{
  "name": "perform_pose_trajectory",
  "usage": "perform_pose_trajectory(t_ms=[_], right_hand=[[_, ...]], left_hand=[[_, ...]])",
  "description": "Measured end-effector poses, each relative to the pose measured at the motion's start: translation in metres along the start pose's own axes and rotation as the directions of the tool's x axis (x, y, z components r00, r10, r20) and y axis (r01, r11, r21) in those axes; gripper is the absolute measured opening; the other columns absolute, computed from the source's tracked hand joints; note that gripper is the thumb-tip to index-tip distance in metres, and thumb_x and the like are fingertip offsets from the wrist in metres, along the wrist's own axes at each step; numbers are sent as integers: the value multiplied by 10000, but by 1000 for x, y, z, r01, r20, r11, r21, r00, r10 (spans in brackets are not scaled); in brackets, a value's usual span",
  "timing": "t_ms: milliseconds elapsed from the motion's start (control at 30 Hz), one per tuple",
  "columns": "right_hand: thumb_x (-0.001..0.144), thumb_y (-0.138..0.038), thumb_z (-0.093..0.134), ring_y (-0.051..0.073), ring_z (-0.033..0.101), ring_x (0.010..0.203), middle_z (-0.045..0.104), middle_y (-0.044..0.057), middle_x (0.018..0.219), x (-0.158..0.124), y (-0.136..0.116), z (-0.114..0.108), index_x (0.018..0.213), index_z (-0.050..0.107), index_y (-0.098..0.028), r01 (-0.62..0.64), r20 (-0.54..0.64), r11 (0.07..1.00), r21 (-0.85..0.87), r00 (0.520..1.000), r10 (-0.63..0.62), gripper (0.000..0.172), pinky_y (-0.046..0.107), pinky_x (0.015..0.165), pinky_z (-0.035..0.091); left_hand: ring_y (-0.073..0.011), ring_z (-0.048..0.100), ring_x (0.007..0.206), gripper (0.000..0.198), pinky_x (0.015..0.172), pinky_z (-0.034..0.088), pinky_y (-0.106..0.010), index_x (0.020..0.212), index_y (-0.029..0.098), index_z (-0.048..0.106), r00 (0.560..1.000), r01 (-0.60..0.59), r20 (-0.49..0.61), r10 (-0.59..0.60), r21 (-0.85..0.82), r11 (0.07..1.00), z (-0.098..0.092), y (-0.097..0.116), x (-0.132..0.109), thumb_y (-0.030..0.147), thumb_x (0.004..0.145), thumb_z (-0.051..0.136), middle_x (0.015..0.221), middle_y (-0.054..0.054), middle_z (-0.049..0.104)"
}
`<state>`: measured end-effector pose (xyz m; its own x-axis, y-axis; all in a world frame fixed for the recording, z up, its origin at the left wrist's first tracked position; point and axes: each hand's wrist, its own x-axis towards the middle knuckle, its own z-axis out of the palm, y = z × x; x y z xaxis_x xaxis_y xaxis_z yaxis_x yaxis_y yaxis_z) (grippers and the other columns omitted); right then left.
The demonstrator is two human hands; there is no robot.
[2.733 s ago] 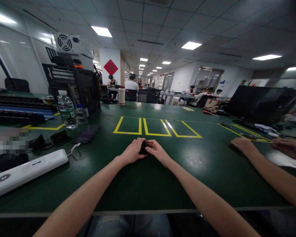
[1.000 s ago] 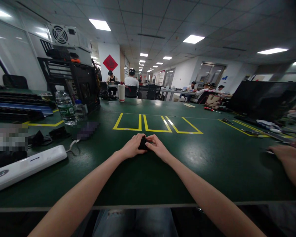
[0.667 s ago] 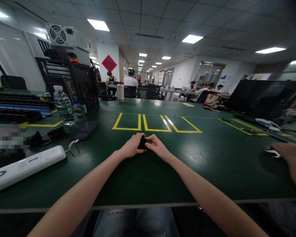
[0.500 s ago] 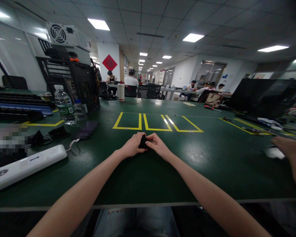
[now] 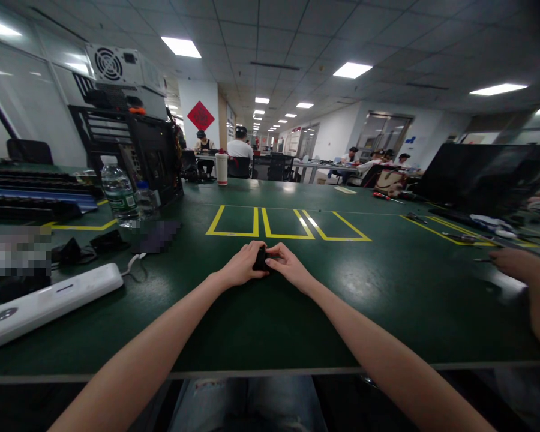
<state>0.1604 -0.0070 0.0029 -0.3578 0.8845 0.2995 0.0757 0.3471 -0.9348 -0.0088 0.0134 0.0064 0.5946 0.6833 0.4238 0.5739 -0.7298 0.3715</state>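
Between my two hands is a small black object (image 5: 261,258), partly covered by fingers; its kind cannot be made out. My left hand (image 5: 244,264) is closed around its left side, fingers over the top and thumb below. From the right, my right hand (image 5: 287,264) pinches the same object with its fingertips. Both hands rest low over the green table (image 5: 261,336), just in front of the yellow tape outlines (image 5: 288,236).
On the left are a white power strip (image 5: 54,303), a water bottle (image 5: 118,195) and an open computer case (image 5: 150,150). A white cup (image 5: 222,169) stands at the back. At the right, another person's hand (image 5: 517,267) works near tools and a black monitor (image 5: 481,177).
My hands and the black object stay in nearly the same place. The other person's hand at the right has shifted slightly, and the white thing under it has moved or blurred.
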Motion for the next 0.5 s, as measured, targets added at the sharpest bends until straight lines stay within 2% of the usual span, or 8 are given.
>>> perform_pose_trajectory(t_ms=[133, 300, 500], right_hand=[[709, -286, 548, 154, 496, 937, 500, 30, 988, 1, 1, -1, 969, 461, -199, -42, -8, 999, -22, 999, 42, 287, 356, 846, 402], [676, -248, 586, 151, 504, 956, 490, 8, 995, -1, 0, 0, 921, 457, -209, 1, 50, 999, 38, 999, -3, 280, 356, 876, 393], [702, -277, 556, 153, 521, 923, 485, 20, 978, -3, -1, 2, 908, 450, -209, -18, 17, 999, 34, 1000, 18, 242, 358, 835, 416]], left_hand=[[-246, 451, 988, 584, 821, 399, -389, 1138, 192, 321, 1000, 18, 9, -18, -21, 1000, -2, 1, -1, 358, 653, 601, 1104, -82, 428], [-248, 458, 983, 586, 805, 404, -391, 1140, 185, 320, 1000, 20, 10, -20, -21, 1000, -2, 1, -2, 352, 654, 600, 1104, -89, 430], [-251, 454, 988, 586, 807, 396, -394, 1130, 188, 329, 1000, 25, -5, -25, -21, 999, 0, 0, 0, 341, 639, 611, 1101, -87, 431]])
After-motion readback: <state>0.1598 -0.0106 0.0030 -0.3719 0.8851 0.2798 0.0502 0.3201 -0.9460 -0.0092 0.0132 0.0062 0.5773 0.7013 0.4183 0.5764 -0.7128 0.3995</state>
